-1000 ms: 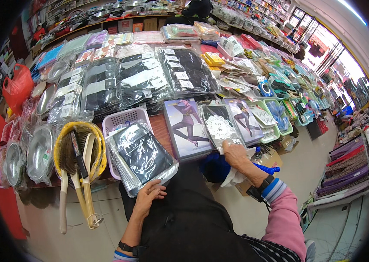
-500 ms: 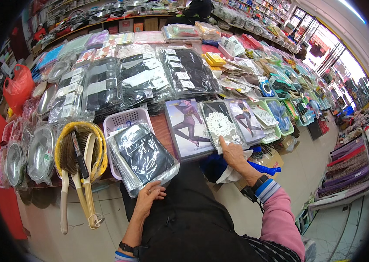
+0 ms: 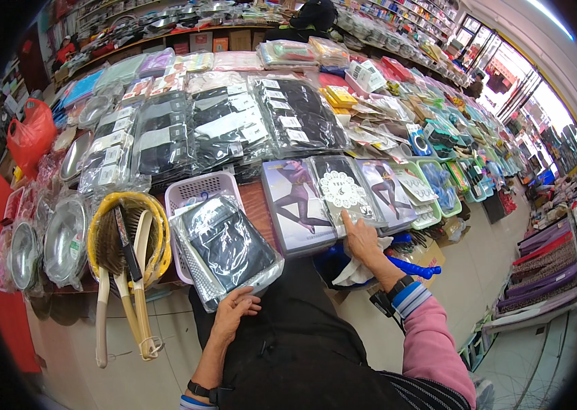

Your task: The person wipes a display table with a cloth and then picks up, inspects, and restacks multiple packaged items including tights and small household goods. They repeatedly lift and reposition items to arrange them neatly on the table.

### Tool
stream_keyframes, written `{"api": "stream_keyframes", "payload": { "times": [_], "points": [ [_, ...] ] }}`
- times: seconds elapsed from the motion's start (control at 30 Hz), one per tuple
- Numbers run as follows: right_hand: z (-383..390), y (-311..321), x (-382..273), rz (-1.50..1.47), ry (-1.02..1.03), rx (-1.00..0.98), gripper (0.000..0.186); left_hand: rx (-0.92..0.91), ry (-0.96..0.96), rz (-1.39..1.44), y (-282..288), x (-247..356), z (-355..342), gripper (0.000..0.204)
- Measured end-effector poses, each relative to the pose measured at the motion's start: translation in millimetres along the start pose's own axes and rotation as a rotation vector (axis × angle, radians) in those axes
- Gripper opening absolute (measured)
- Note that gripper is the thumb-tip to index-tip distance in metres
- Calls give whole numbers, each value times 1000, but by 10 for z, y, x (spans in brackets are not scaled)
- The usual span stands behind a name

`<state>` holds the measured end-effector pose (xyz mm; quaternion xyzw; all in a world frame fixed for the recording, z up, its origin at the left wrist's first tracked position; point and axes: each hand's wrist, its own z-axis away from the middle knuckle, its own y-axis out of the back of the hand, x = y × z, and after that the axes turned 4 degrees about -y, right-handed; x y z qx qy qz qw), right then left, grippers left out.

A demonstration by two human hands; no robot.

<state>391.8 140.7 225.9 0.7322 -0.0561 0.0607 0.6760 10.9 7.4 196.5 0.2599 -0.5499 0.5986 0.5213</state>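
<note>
My left hand (image 3: 234,311) rests against the near edge of a clear-bagged dark garment (image 3: 227,239), fingers loosely apart and not wrapped round it. That bag leans across a white plastic basket (image 3: 200,184). At the right, my right hand (image 3: 362,240) grips the near edge of a black stocking packet (image 3: 340,188) with a white lace-like print, one digit on top; its other fingers are partly hidden. The packet lies between two tights boxes (image 3: 299,205) picturing legs, overlapping them.
Left of the basket stand brushes (image 3: 121,239) in a yellow-rimmed container, wrapped metal bowls (image 3: 66,239) and a red bag (image 3: 31,130). Bagged black garments (image 3: 295,113) fill the table beyond. Green baskets (image 3: 428,215) and a blue item (image 3: 415,268) are at the right. Folded textiles (image 3: 541,260) lie further right.
The view has shifted slightly, so the table goods sit a little further right. Both hands keep nearly the same places on the two packets.
</note>
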Motion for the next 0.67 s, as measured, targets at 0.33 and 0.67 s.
{"api": "stream_keyframes", "payload": {
  "times": [0.33, 0.67],
  "points": [
    [336, -137, 112, -104, -47, 61, 80, -11, -9, -2, 12, -48, -17, 42],
    [219, -591, 159, -62, -36, -16, 71, 3, 11, -10, 23, 16, 58, 39]
  ]
}}
